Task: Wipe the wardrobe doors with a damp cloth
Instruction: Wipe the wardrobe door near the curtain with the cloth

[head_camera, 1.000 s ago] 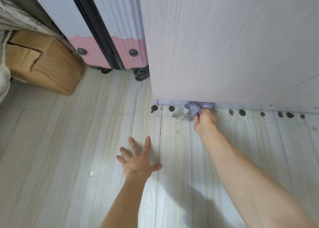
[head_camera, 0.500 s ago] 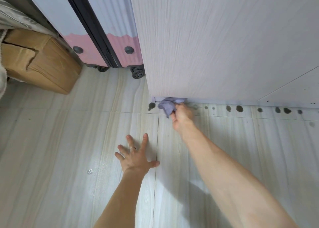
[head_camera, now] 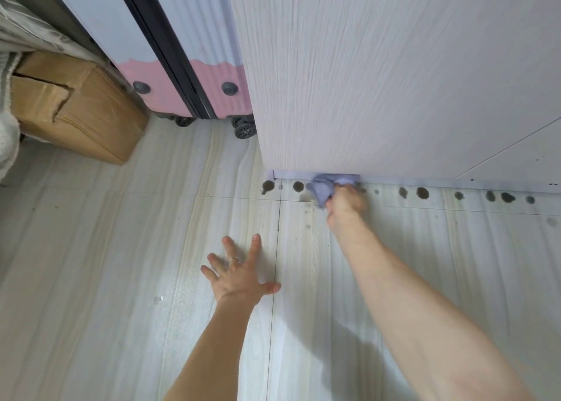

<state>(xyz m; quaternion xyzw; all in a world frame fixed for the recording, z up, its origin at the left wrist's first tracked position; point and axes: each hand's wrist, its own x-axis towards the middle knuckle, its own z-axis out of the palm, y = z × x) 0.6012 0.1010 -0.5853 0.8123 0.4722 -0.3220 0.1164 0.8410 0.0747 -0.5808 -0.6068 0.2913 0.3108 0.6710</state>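
The pale wood-grain wardrobe door (head_camera: pixel 394 76) fills the upper right of the head view, reaching almost down to the floor. My right hand (head_camera: pixel 344 206) grips a crumpled lilac cloth (head_camera: pixel 323 188) and holds it against the door's bottom edge, a little right of the door's left corner. The hand is blurred. My left hand (head_camera: pixel 238 274) lies flat on the floor tile with fingers spread, a ring on one finger.
A pink and white suitcase (head_camera: pixel 182 94) on wheels stands left of the door. A cardboard box (head_camera: pixel 76 109) sits at far left beside grey fabric. Several dark round spots (head_camera: pixel 422 192) dot the floor along the door's foot.
My right hand slid the cloth left toward the door's corner, then back right along the bottom edge. My left hand stayed planted on the floor.
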